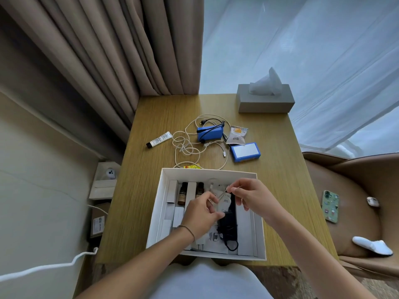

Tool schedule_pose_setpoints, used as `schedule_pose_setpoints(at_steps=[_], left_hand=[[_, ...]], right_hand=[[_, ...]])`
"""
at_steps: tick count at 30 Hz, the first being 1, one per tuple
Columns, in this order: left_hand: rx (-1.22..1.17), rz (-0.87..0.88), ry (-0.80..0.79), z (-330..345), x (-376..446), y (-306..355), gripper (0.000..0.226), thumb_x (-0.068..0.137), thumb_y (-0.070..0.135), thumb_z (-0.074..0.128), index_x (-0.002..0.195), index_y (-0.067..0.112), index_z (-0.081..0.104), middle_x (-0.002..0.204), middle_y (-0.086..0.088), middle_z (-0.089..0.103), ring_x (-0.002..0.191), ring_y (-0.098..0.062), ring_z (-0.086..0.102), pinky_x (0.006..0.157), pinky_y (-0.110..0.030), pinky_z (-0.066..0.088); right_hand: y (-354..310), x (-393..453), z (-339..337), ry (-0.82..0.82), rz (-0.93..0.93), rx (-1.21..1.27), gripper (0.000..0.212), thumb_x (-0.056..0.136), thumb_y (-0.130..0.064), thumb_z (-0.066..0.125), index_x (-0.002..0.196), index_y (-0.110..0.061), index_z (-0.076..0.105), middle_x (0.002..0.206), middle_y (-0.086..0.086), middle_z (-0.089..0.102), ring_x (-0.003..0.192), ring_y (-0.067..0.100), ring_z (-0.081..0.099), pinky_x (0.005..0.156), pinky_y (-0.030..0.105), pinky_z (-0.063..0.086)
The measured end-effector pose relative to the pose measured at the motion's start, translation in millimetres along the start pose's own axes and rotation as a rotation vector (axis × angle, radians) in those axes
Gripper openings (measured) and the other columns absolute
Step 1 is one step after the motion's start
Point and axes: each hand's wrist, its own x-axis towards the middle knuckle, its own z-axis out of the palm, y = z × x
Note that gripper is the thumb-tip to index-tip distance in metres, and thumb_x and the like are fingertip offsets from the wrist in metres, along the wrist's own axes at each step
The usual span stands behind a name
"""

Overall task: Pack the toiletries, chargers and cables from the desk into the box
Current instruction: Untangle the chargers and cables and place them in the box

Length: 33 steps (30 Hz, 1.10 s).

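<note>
Box on desk, both hands pinching thin white cable inside, tangled cables behind.

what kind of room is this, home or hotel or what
Probably a hotel room or bedroom: a small wooden desk against heavy drapes and sheer window curtains, a covered tissue box, and a padded chair alongside.

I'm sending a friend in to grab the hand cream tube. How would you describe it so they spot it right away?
Start at the wooden desk, on the bare stretch beyond the white box. Left of the tangle of pale cables, near the curtain, lies the tube. It is the only slim white tube there, black-capped, lying flat and apart from everything else.
</note>
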Motion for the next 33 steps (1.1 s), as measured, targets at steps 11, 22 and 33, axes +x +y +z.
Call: schedule_pose_setpoints(at_steps=[11,22,33], left_hand=[[0.134,0.016,0.036,24,23,-7,0.012,0.094,0.025,0.061,0.083,0.024,0.063,0.075,0.004,0.065,0.072,-0.01,0.061,0.061,-0.019,0.046],[0.282,0.388,0.126,-16,11,30,0.01,0.095,0.031,0.054,0.092,0.027,0.063,0.084,0.013,0.06,0.08,-0.004,0.057,0.068,-0.027,0.051],[0.393,0.463,0.22,-58,62,89,0.022,0.092,0.03,0.059,0.113,0.026,0.061,0.105,0.006,0.061,0.101,-0.012,0.054,0.083,-0.031,0.048]], right_hand=[[12,-13,-10,0.019,0.009,0.029,0.017,0.099,-0.015,0.059,0.091,-0.011,0.074,0.059,0.0,0.062,0.046,0.005,0.049,0.05,0.023,0.042],[1,-1,-16,0.05,-0.047,0.016,0.016,0.097,-0.013,0.06,0.088,-0.008,0.072,0.057,0.0,0.061,0.049,0.009,0.049,0.051,0.025,0.041],[-39,58,-47,0.2,-0.145,-0.065,0.021,0.089,-0.01,0.061,0.075,-0.022,0.07,0.052,-0.003,0.061,0.047,0.006,0.051,0.058,0.028,0.04]])
